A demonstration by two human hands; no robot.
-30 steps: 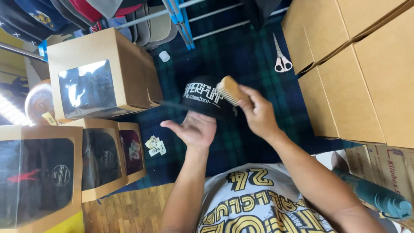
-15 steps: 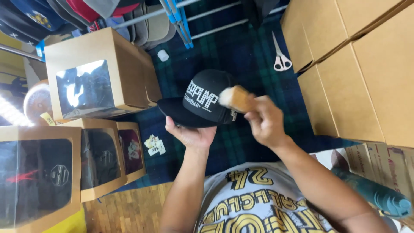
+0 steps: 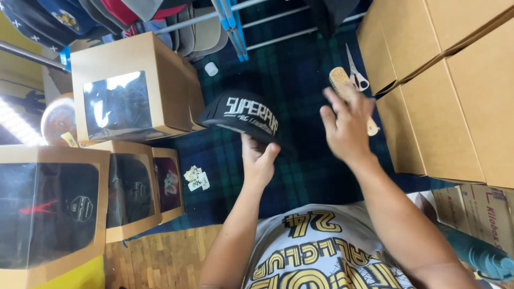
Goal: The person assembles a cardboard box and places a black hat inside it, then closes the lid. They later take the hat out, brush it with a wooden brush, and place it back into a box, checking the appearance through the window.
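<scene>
1. Windowed kraft boxes [image 3: 131, 91] stand far left on the plaid rug [image 3: 300, 69].
2. Black cap [image 3: 243, 115] is held up mid-frame; left hand [image 3: 257, 160] has its fingers closed on the cap's underside.
3. Cap looks light, crown soft and brim stiff, so the brim is probably the best hold.
4. Right hand [image 3: 348, 126] grips a wooden brush [image 3: 342, 88], lifted clear of the cap, near the scissors [image 3: 356, 72].

The person wears a grey T-shirt [image 3: 321, 251] printed with bold yellow, black-outlined lettering (short-sleeved, so both forearms are bare); no rings or watch visible.
</scene>
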